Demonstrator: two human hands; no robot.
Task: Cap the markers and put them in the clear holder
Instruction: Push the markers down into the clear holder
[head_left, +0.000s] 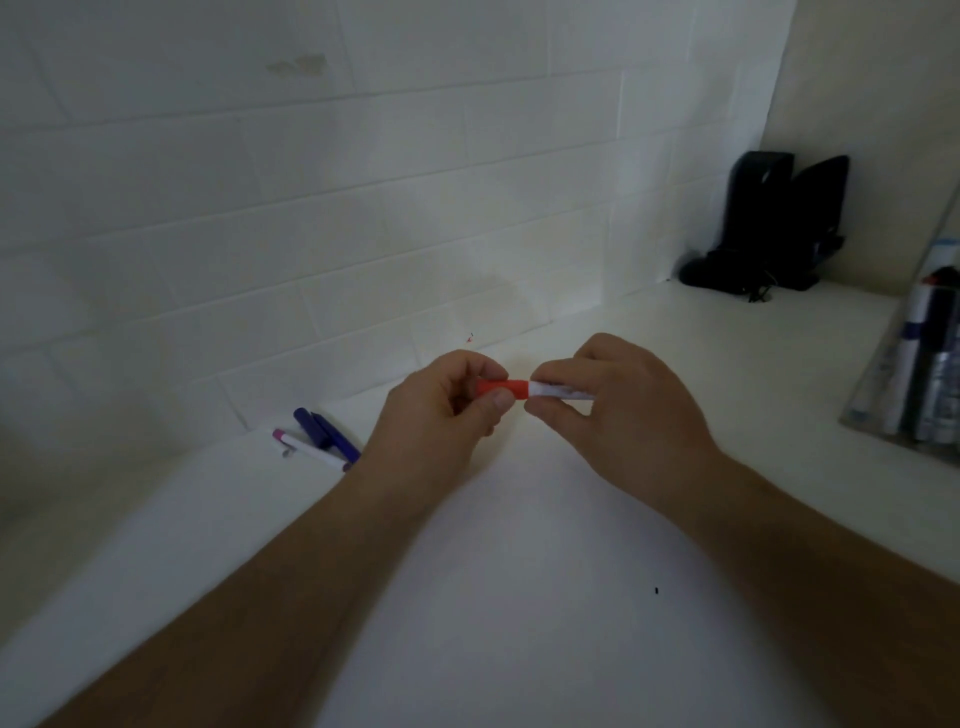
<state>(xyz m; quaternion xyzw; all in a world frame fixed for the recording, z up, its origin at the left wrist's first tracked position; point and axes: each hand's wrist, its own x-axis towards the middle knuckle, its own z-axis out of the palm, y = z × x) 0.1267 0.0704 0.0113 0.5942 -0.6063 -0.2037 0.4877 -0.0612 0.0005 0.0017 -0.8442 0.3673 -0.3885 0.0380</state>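
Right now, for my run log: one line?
left hand holds red cap | right hand holds marker | holder waits

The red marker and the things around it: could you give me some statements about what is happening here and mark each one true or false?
1. The left hand pinches the red cap. True.
2. The right hand rests flat on the table. False: it grips the white marker barrel.
3. The clear holder stands empty. False: several markers stand in it.
4. A purple marker and a pink-capped one lie on the table left of the hands. True.
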